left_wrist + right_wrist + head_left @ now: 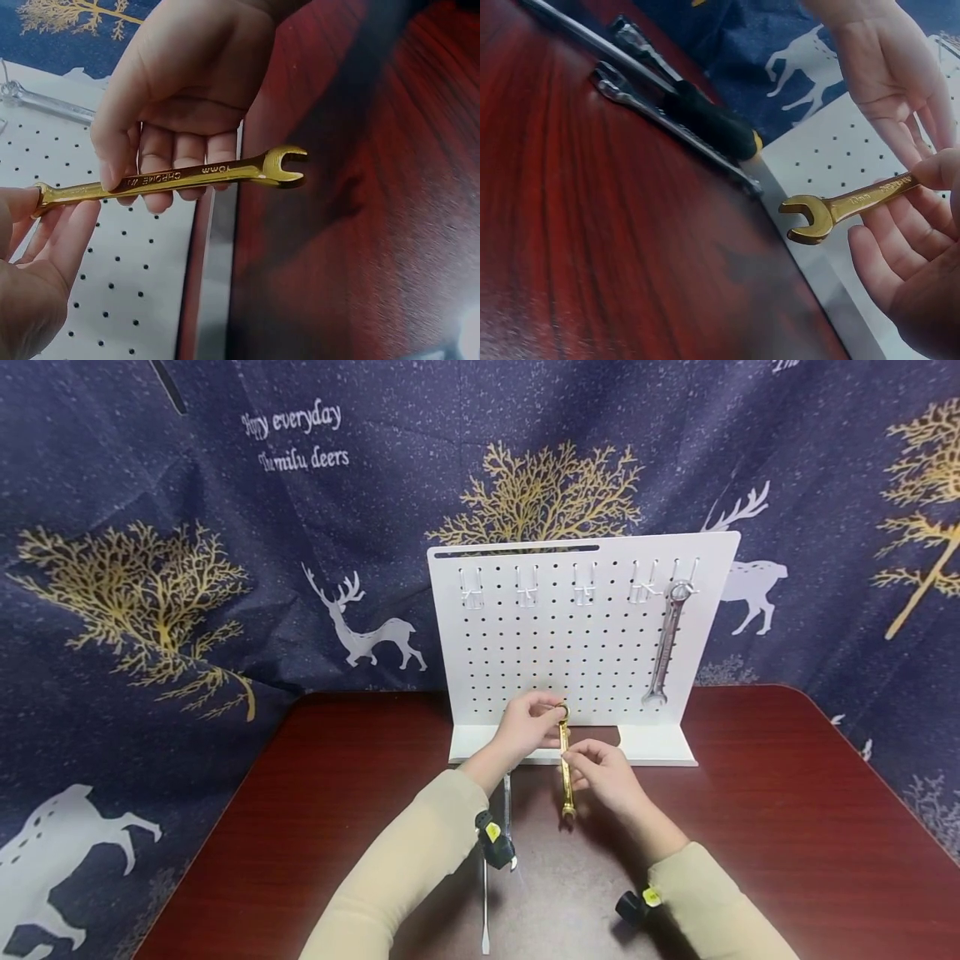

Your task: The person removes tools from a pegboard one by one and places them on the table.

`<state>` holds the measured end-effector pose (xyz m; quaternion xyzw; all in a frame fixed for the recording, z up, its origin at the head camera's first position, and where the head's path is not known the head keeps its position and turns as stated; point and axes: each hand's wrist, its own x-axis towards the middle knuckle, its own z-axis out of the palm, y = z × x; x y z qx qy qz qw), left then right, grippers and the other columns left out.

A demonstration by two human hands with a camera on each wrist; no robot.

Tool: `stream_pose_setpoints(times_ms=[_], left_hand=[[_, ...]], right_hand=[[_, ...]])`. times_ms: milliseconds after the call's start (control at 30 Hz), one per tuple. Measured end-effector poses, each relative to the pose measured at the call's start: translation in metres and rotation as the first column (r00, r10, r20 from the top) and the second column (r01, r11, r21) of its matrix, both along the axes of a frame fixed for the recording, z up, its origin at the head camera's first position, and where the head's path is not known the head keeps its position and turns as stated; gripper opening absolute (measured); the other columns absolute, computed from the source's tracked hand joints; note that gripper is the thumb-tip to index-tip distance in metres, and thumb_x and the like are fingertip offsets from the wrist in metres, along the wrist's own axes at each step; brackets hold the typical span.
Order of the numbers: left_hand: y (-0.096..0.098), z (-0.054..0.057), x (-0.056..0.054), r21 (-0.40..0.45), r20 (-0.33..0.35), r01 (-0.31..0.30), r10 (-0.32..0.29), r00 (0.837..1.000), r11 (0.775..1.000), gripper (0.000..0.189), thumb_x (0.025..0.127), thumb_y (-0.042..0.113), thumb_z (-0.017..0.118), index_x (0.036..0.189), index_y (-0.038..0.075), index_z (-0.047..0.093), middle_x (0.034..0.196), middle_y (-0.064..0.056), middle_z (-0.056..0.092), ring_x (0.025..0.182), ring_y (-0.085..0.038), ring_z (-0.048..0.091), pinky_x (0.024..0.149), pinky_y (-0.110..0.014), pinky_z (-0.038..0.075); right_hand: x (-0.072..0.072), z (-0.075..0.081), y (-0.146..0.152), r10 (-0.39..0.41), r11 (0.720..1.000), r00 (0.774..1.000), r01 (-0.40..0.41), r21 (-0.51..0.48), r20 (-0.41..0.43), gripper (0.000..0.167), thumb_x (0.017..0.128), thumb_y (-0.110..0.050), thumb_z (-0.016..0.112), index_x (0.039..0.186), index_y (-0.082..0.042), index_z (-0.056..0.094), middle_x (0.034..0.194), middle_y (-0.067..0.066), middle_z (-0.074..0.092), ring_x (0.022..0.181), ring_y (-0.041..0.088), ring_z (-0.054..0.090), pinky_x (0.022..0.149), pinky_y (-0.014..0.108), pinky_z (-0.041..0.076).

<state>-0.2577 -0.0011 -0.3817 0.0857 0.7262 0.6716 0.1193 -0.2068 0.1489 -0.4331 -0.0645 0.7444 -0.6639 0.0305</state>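
Note:
A gold combination wrench (566,777) is held in front of the pegboard by both hands, ring end up and open jaw end pointing down toward the table. My left hand (525,724) pinches it at the ring end. Lower down, my right hand (609,777) pinches the shaft between thumb and fingers. In the left wrist view the gold wrench (180,178) shows raised lettering, with the right hand (195,82) behind it and the left hand (30,300) at its ring end. The open end of the gold wrench (814,219) juts out past the right hand (922,277).
A white pegboard (555,647) stands at the table's back, with several wire hooks along its top. A silver combination wrench (664,639) hangs from the rightmost hook. On the table (345,768) lie a screwdriver (712,120) with a dark handle and a silver wrench (667,124), partly under the left forearm.

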Motion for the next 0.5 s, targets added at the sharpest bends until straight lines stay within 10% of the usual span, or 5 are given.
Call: stream_pose_setpoints(times_ms=[500], left_hand=[[-0.02, -0.025, 0.01, -0.018, 0.036, -0.032, 0.033, 0.999, 0.999, 0.029, 0.092, 0.014, 0.061, 0.117, 0.0, 0.061, 0.108, -0.014, 0.063, 0.09, -0.023, 0.068, 0.07, -0.03, 0.06]], right_hand=[[-0.001, -0.008, -0.012, 0.034, 0.999, 0.999, -0.033, -0.015, 0.039, 0.028, 0.091, -0.006, 0.055, 0.112, 0.012, 0.053, 0.093, 0.014, 0.065, 0.07, 0.016, 0.066, 0.066, 0.034, 0.06]])
